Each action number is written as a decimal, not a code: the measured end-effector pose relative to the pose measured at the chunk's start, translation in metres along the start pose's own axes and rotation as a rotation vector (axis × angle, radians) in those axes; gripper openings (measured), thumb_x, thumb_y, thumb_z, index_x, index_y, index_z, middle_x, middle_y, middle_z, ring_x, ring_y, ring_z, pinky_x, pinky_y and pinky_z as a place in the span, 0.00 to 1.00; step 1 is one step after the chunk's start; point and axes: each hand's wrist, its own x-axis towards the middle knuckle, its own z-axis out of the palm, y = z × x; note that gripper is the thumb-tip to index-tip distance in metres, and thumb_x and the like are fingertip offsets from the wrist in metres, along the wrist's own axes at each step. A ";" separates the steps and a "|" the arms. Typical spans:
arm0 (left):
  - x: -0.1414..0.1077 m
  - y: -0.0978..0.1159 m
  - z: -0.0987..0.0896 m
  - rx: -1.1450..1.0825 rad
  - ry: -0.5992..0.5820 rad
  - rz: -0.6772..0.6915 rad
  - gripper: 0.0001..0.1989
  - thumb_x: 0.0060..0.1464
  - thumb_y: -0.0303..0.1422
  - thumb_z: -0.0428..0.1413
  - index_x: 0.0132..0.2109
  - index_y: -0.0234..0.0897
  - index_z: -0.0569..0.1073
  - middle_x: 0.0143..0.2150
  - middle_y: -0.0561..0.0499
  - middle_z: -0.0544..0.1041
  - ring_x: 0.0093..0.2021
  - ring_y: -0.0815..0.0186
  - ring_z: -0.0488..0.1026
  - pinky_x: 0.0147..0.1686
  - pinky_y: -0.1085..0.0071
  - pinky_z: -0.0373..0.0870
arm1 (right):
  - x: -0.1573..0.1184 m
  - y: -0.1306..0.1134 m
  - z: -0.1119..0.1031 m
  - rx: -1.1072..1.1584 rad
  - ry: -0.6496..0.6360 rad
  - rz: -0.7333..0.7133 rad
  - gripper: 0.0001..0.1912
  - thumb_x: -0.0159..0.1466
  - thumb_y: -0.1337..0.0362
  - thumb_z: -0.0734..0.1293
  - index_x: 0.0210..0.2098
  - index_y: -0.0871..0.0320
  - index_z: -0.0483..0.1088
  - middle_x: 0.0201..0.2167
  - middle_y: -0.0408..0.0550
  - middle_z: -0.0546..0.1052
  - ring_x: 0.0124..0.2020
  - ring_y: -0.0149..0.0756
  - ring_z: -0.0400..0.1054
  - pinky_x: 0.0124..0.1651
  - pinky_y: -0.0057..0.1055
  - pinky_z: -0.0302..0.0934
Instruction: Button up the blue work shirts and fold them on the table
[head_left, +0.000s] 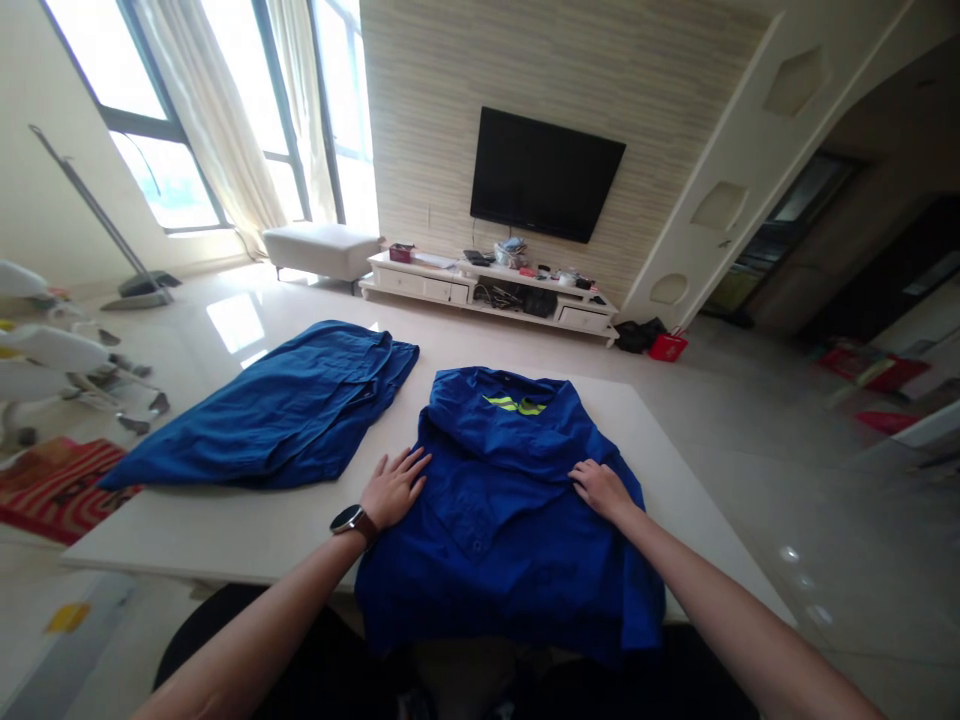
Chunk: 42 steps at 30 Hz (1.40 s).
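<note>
A blue work jacket (517, 540) lies spread in front of me, collar at the far end and its lower edge hanging over the near side of the table. Yellow-green reflective strips show inside its neck. My left hand (394, 487), with a watch at the wrist, rests flat at the jacket's left edge, fingers spread. On the right side of the chest, my right hand (602, 488) has its fingers bent together on the fabric, closed on a bit of it. Folded blue trousers (277, 415) lie to the left, apart from both hands.
The white table (225, 530) carries both garments. Beyond it stand a low TV cabinet (420, 283), a wall television (546, 172) and a grey bench (322, 250). A red mat (64, 490) and white wheeled items (60, 350) are on the left floor.
</note>
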 end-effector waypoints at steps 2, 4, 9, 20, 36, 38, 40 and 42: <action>-0.001 0.001 -0.001 -0.006 0.001 -0.004 0.27 0.71 0.43 0.41 0.73 0.51 0.59 0.76 0.52 0.56 0.76 0.52 0.50 0.72 0.41 0.44 | 0.004 0.000 -0.009 -0.011 0.007 0.012 0.13 0.70 0.67 0.60 0.40 0.53 0.76 0.41 0.50 0.79 0.47 0.43 0.69 0.46 0.35 0.59; -0.001 0.001 -0.001 -0.016 0.009 -0.005 0.27 0.70 0.43 0.41 0.73 0.51 0.60 0.76 0.51 0.57 0.76 0.52 0.50 0.72 0.41 0.44 | 0.006 0.006 -0.025 -0.025 0.054 0.061 0.15 0.71 0.68 0.57 0.39 0.55 0.76 0.40 0.52 0.78 0.47 0.45 0.68 0.47 0.37 0.57; -0.001 0.001 0.001 -0.025 0.040 0.000 0.27 0.70 0.43 0.41 0.73 0.53 0.60 0.76 0.52 0.57 0.76 0.53 0.50 0.72 0.42 0.43 | -0.010 0.030 -0.064 -0.102 0.235 0.112 0.17 0.72 0.66 0.54 0.45 0.58 0.75 0.49 0.59 0.76 0.53 0.51 0.65 0.54 0.43 0.55; 0.008 -0.003 -0.008 -0.059 0.030 0.020 0.24 0.67 0.42 0.46 0.67 0.50 0.69 0.71 0.46 0.65 0.71 0.49 0.59 0.68 0.41 0.51 | -0.098 0.011 0.007 0.286 -0.268 0.108 0.32 0.68 0.45 0.62 0.70 0.41 0.60 0.74 0.47 0.57 0.73 0.58 0.51 0.67 0.58 0.55; 0.073 -0.015 -0.036 -0.007 0.064 0.071 0.15 0.58 0.27 0.50 0.44 0.39 0.81 0.51 0.40 0.77 0.57 0.52 0.72 0.64 0.55 0.62 | -0.116 -0.006 0.039 0.313 -0.368 0.230 0.38 0.69 0.35 0.54 0.75 0.31 0.41 0.78 0.38 0.38 0.77 0.58 0.26 0.69 0.72 0.36; 0.073 -0.015 -0.039 0.002 0.108 0.049 0.18 0.59 0.28 0.49 0.52 0.38 0.79 0.54 0.39 0.76 0.60 0.51 0.70 0.63 0.55 0.64 | -0.117 -0.005 0.041 0.317 -0.366 0.230 0.38 0.69 0.35 0.54 0.75 0.31 0.41 0.78 0.38 0.37 0.77 0.59 0.26 0.69 0.73 0.35; 0.081 -0.011 -0.039 -0.002 0.133 0.050 0.24 0.61 0.31 0.48 0.63 0.37 0.72 0.63 0.39 0.71 0.66 0.52 0.65 0.66 0.57 0.61 | -0.117 -0.004 0.042 0.315 -0.357 0.229 0.38 0.69 0.35 0.55 0.74 0.31 0.42 0.78 0.39 0.39 0.77 0.60 0.28 0.69 0.73 0.36; 0.089 -0.006 -0.033 -0.018 0.046 0.108 0.30 0.62 0.35 0.49 0.70 0.39 0.63 0.70 0.42 0.65 0.71 0.54 0.59 0.69 0.57 0.57 | -0.116 -0.004 0.043 0.311 -0.355 0.228 0.38 0.69 0.36 0.55 0.74 0.31 0.42 0.78 0.40 0.39 0.77 0.60 0.28 0.69 0.74 0.36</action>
